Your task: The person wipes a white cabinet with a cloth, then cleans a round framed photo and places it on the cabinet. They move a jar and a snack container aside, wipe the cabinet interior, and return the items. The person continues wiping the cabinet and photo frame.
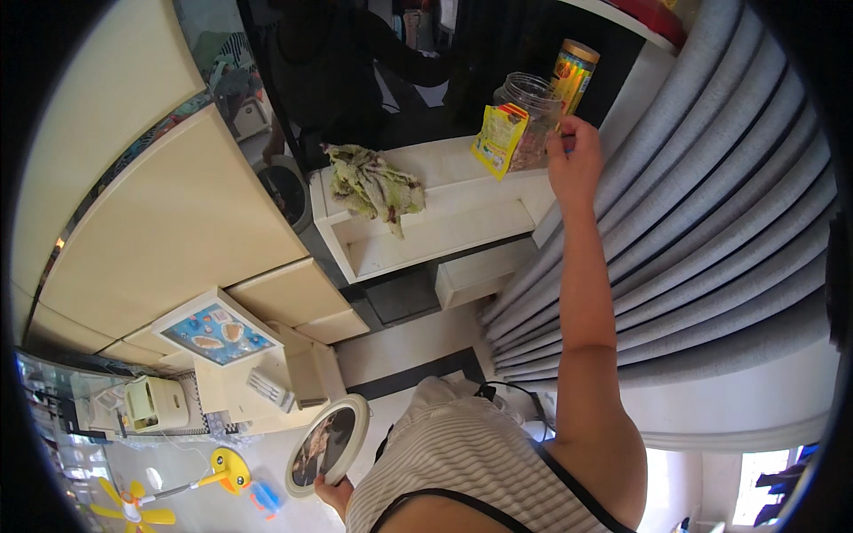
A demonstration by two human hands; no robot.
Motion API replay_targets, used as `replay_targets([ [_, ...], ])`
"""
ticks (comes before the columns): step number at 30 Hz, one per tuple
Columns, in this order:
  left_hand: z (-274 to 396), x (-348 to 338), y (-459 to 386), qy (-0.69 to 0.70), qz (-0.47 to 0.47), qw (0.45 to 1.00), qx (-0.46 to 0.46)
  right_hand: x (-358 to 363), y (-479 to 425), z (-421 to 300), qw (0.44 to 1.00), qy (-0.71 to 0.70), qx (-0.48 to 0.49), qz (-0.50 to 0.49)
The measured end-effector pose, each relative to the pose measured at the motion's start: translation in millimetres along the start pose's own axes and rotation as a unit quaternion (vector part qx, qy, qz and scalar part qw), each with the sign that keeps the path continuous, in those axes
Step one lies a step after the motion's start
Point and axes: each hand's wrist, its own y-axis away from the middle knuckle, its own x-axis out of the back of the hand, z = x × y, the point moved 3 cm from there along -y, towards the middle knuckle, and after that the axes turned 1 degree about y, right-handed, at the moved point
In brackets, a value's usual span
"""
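Observation:
My left hand grips the lower rim of an oval frame with a cream border and a dark picture in it, held low beside my body. My right hand reaches up to the right end of a white shelf unit. Its thumb and fingers close around a small red and blue thing, mostly hidden. Just left of that hand stands an uncapped clear jar with brownish contents. A yellow packet leans against the jar. Behind it is a gold-lidded yellow canister.
A crumpled green cloth lies on the shelf's left part. Grey curtains hang close to my right arm. At lower left are a white framed display on a cream cabinet and a yellow fan.

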Motion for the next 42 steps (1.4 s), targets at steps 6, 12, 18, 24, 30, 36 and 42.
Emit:
replay_targets([
  [6, 2, -18, 9, -0.008, -0.048, 0.999, -0.006, 2, -1, -14, 0.996, 0.04, 0.016, 0.076],
  [12, 2, -18, 12, -0.002, -0.031, 0.999, 0.01, -30, 46, -6, 0.992, -0.055, -0.104, -0.055],
  [18, 8, -12, 20, -0.011, -0.017, 1.0, 0.005, -77, 70, -33, 0.994, 0.0, 0.101, -0.052],
  [24, 12, 8, 18, -0.004, -0.022, 1.0, -0.006, -72, 79, -49, 0.985, -0.029, 0.131, -0.113],
  [30, 20, 36, -2, -0.012, -0.054, 0.998, -0.008, -11, 22, -21, 0.997, -0.032, -0.067, 0.032],
  [36, 15, 22, 17, -0.011, -0.066, 0.998, -0.019, -31, 10, -10, 0.99, -0.018, -0.14, -0.013],
  [42, 14, 29, 21, 0.005, -0.077, 0.997, -0.028, -48, 9, -25, 0.989, -0.006, -0.138, 0.049],
])
